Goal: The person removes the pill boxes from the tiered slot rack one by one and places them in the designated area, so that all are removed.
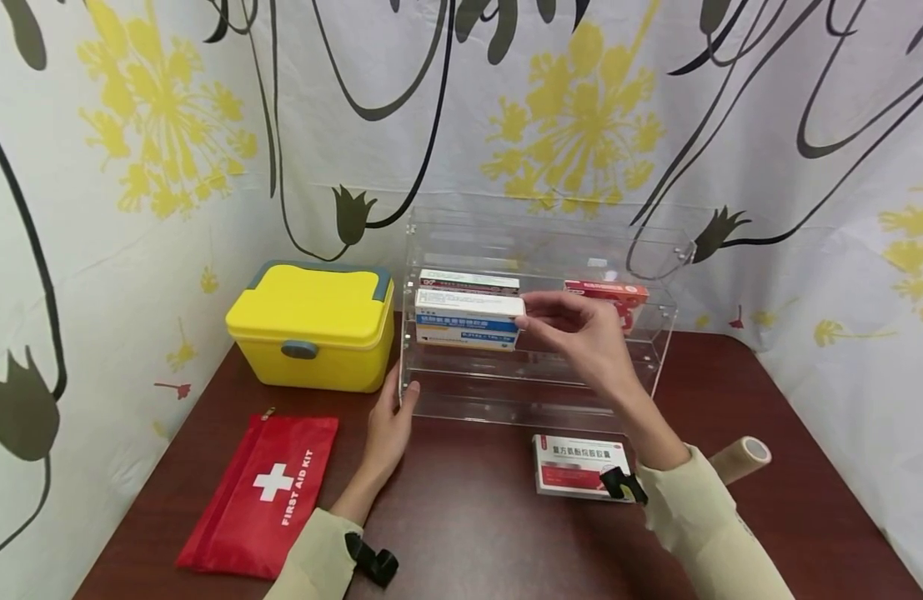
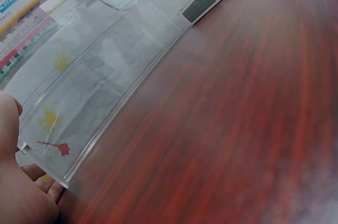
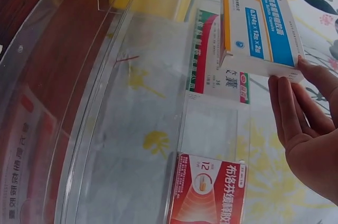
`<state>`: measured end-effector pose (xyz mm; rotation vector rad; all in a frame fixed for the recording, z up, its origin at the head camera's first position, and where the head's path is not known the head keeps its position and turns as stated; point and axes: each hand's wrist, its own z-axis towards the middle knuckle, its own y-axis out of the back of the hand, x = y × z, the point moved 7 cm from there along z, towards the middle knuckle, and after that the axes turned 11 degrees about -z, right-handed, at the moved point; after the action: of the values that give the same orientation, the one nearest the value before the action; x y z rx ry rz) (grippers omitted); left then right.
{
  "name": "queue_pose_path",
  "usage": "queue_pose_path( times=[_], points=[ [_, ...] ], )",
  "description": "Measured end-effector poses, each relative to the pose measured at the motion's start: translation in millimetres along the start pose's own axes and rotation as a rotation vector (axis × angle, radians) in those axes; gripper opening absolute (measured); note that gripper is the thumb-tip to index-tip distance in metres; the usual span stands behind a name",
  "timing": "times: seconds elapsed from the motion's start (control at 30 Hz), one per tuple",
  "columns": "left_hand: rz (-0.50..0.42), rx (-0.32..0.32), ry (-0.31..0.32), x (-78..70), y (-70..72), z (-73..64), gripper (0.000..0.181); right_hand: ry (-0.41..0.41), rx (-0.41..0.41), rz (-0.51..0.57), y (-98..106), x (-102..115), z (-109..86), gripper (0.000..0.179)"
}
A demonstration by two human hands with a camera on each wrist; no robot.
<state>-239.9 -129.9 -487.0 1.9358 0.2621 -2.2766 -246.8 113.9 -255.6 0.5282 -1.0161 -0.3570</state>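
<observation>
My right hand [image 1: 592,337] pinches the right end of a white, blue and orange medicine box [image 1: 467,321] between thumb and fingers. In the right wrist view this capsule box [image 3: 261,23] is tilted, in front of a green, red and white box [image 3: 214,65] on a tier of the clear acrylic rack [image 1: 461,407]. Another box [image 1: 469,281] shows just behind it in the head view. My left hand [image 1: 389,429] grips the rack's lower left side, thumb at the front; some of its fingers are hidden. A red medicine box [image 1: 607,292] stands on the rack's right part.
Left of the rack is a yellow lidded case [image 1: 311,325] with a grey latch. A red first aid pouch [image 1: 262,496] lies in front of it. Near the right forearm lie a white and red capsule box [image 1: 581,467] and a pale cylinder [image 1: 742,458]. Patterned cloth [image 1: 446,150] hangs behind.
</observation>
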Motion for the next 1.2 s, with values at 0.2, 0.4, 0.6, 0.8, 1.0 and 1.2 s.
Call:
queue_pose_path(
  times=[0.2, 0.4, 0.6, 0.8, 1.0, 1.2],
  points=[
    [-0.005, 0.001, -0.013, -1.1, -0.3, 0.8, 0.054, -0.042, 0.037, 0.046, -0.8, -23.5, -11.6, 0.029],
    [0.006, 0.003, -0.017, -4.0, -0.2, 0.9, 0.053, -0.096, 0.088, 0.089, -9.5, -50.4, -31.8, 0.030],
    [0.013, 0.005, -0.013, -5.5, 0.9, 1.1, 0.054, -0.188, 0.165, 0.133, -25.7, -70.6, -57.2, 0.030],
    [0.008, 0.018, -0.010, -5.6, 1.7, 1.0, 0.056, -0.255, 0.244, 0.094, -42.7, -92.0, -81.0, 0.027],
    [0.000, 0.022, -0.002, -4.2, 2.8, 1.0, 0.057, -0.272, 0.337, 0.081, -63.1, -104.2, -91.5, 0.027],
    [-0.003, 0.039, 0.016, 0.5, -0.3, 0.8, 0.058, -0.304, 0.394, 0.058, -79.1, -115.1, -95.0, 0.029]
  ],
)
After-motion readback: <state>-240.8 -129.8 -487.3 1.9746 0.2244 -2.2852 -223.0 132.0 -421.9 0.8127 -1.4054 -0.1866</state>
